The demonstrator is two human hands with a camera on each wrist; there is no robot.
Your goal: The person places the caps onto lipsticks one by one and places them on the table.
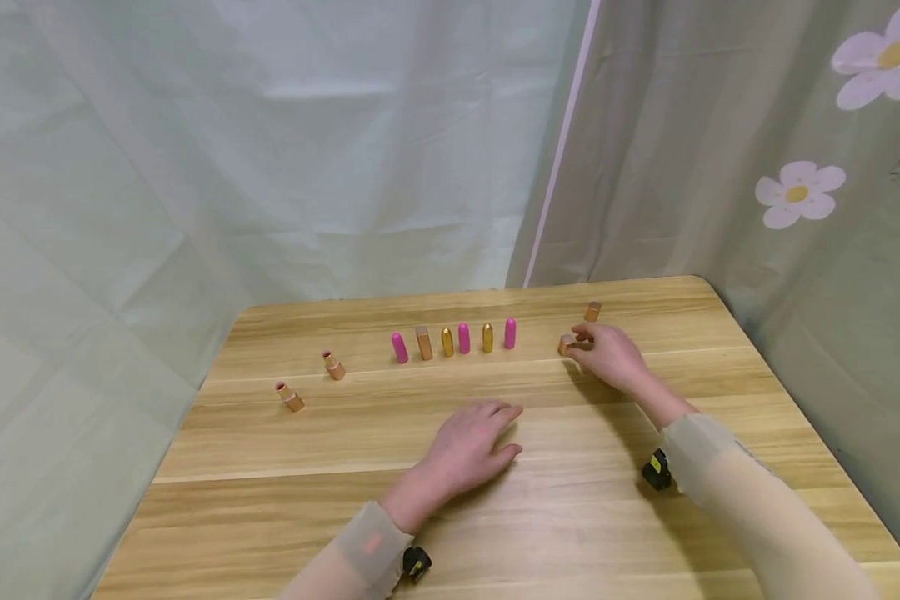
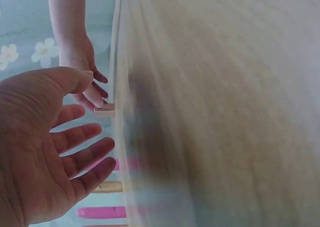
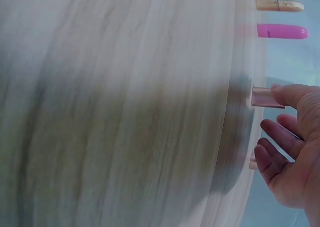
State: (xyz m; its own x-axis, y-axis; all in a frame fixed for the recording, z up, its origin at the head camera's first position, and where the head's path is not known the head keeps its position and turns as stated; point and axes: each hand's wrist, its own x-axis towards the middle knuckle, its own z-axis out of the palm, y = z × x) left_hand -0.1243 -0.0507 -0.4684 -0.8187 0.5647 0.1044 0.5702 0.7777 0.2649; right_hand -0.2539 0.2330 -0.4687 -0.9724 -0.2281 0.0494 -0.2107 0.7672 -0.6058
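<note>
My right hand [image 1: 607,354] is at a short rose-gold lipstick tube [image 1: 566,344] standing upright on the right of the table. In the right wrist view, the thumb [image 3: 287,93] lies against the tube's upper end, while the other fingers are spread apart from it. Behind that hand stands another rose-gold tube [image 1: 593,312]. My left hand [image 1: 468,446] hovers low over the middle of the table, fingers loosely spread and holding nothing. Beyond it runs a row of upright tubes: pink rounded ones [image 1: 463,338], gold rounded ones [image 1: 487,337] and a rose-gold squared one [image 1: 424,343].
Two uncapped rose-gold lipstick bases [image 1: 334,366] with pinkish open tops stand at the left of the wooden table [image 1: 270,517]. A pale curtain [image 1: 382,150] hangs behind the far edge, and a flowered grey curtain [image 1: 667,150] hangs at the right.
</note>
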